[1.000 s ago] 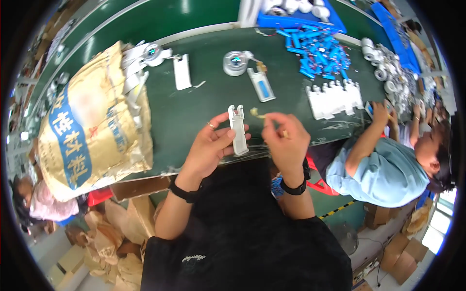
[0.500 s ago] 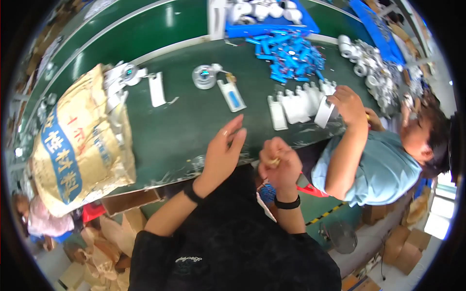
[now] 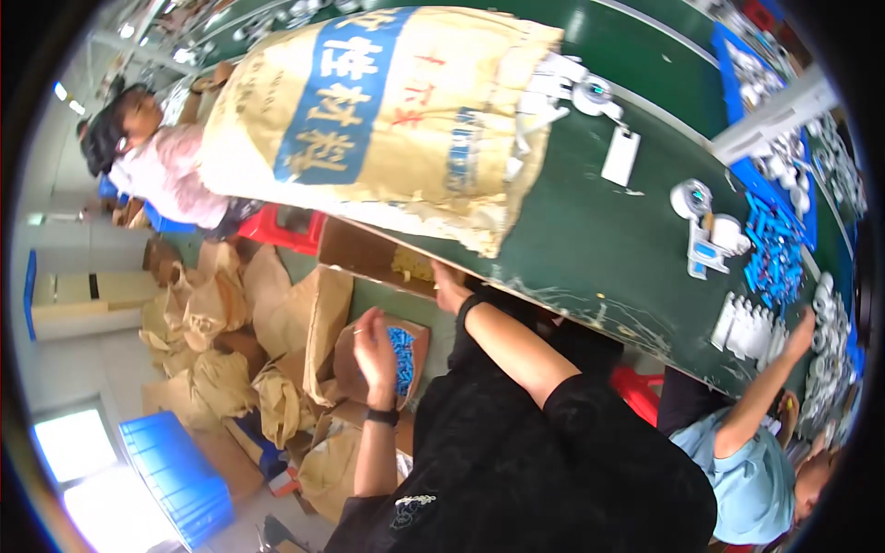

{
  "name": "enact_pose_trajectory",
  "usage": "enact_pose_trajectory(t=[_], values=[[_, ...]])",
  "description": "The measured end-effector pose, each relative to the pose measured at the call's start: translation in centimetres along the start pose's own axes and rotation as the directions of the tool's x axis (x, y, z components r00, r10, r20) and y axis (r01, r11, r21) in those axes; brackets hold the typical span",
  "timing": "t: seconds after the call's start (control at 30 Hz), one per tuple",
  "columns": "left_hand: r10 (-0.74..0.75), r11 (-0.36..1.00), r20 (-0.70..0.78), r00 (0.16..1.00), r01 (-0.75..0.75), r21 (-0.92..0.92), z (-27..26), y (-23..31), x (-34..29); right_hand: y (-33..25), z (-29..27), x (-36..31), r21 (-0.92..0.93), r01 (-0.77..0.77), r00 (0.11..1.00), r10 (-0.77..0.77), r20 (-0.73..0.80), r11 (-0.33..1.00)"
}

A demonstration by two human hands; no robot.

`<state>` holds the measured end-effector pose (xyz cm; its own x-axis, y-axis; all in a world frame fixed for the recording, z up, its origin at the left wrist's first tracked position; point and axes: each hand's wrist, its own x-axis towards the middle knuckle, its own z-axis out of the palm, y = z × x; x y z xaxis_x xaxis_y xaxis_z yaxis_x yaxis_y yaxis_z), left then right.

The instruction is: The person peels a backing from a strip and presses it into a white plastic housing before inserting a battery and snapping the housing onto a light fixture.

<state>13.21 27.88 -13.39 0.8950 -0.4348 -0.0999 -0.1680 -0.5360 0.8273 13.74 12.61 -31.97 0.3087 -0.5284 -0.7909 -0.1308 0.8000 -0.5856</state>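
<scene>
Low at the table's front edge, my right hand (image 3: pixel 450 288) is at the end of a cardboard box (image 3: pixel 355 249), with its visible fingers stretched out. Small yellow pieces (image 3: pixel 412 264) lie in that box, close to the fingertips. My left hand (image 3: pixel 373 350) is raised with its fingers apart and nothing seen in it. Just beyond it is an open carton (image 3: pixel 350 370) of blue cylinders (image 3: pixel 402 358). On the table are a white flat housing with a blue cylinder (image 3: pixel 706 253), a round clear-and-white part (image 3: pixel 690 198) and a blank white housing (image 3: pixel 621 155).
A big printed paper sack (image 3: pixel 249 147) covers the table's left end. Blue cylinders (image 3: pixel 774 249) are heaped at right, near a row of white housings (image 3: pixel 749 327). A co-worker in light blue (image 3: pixel 737 470) sits there; another person (image 3: pixel 171 170) is at left. Crumpled paper bags (image 3: pixel 221 369) crowd the floor.
My view has swung left and down. Both hands have left the area over the table; the right has gone to the box, no longer closed on a small yellowish thing.
</scene>
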Motion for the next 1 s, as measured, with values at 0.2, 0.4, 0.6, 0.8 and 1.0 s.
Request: enact_pose_trajectory(t=[0.2, 0.4, 0.6, 0.8, 1.0], values=[[0.456, 0.869, 0.471, 0.755, -0.491, -0.053, 5.6, -3.2, 4.7, -0.3, -0.6, -1.5, 0.376, -0.360, 0.870, 0.162, 0.465, 0.854], [0.207, 0.411, 0.152, 0.966, -0.227, 0.883, 9.4, -13.9, 14.7, -4.5, 1.0, -6.9, 0.201, -0.292, 0.856, 0.162, 0.492, 0.935], [0.115, 0.547, 0.417, 0.901, -0.408, 0.731, 6.6, -12.9, 17.7, -6.9, -2.9, -11.1, -0.205, -0.067, 0.845, 0.164, 0.508, 0.977], [0.313, 0.773, 0.289, 0.905, -0.419, 0.477, 1.7, -5.7, 11.1, -4.7, -2.4, -9.4, -0.528, 0.720, 0.678, -0.295, 0.673, 0.450], [0.120, 0.989, 0.612, 0.782, -0.151, -0.002, -2.1, 13.2, 2.4, -13.0, -12.4, -20.6, -0.095, 0.897, 0.247, -0.312, 0.917, 0.432]])
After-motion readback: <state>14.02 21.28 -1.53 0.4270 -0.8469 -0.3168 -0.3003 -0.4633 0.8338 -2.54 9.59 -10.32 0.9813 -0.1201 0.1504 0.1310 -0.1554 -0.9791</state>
